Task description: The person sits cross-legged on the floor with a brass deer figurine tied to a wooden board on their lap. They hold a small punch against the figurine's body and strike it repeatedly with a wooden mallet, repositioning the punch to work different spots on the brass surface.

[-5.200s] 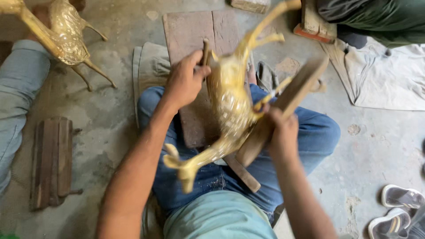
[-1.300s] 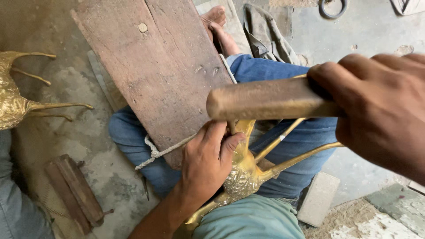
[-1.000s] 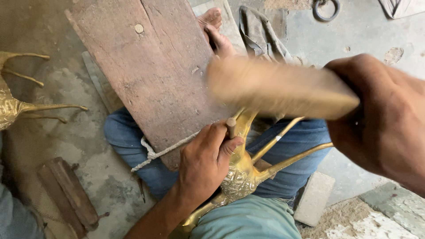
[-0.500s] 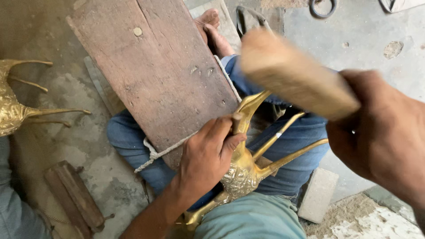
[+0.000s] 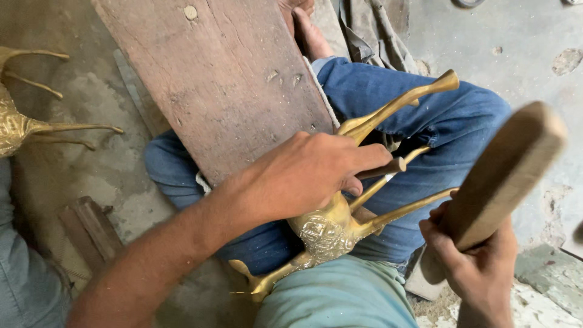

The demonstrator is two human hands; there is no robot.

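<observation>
A brass animal figure (image 5: 328, 228) with long thin legs lies on my lap, legs pointing up to the right. My left hand (image 5: 313, 173) grips it around the legs, and a thin dark rod shows beside the fingers. My right hand (image 5: 470, 267) holds a thick wooden mallet (image 5: 504, 176) raised at the right, clear of the figure. A wide worn wooden board (image 5: 225, 79) rests across my jeans-clad legs (image 5: 425, 115), behind my left hand.
A second brass figure (image 5: 24, 124) with thin legs lies on the concrete floor at the left, by another person's jeans-clad leg (image 5: 24, 285). A small wooden block (image 5: 85, 228) sits lower left. Grey cloth (image 5: 370, 30) lies at the top.
The mallet has swung from over the figure's legs out to the right and lower. My left hand keeps its grip on the brass figure, which has stayed on my lap.
</observation>
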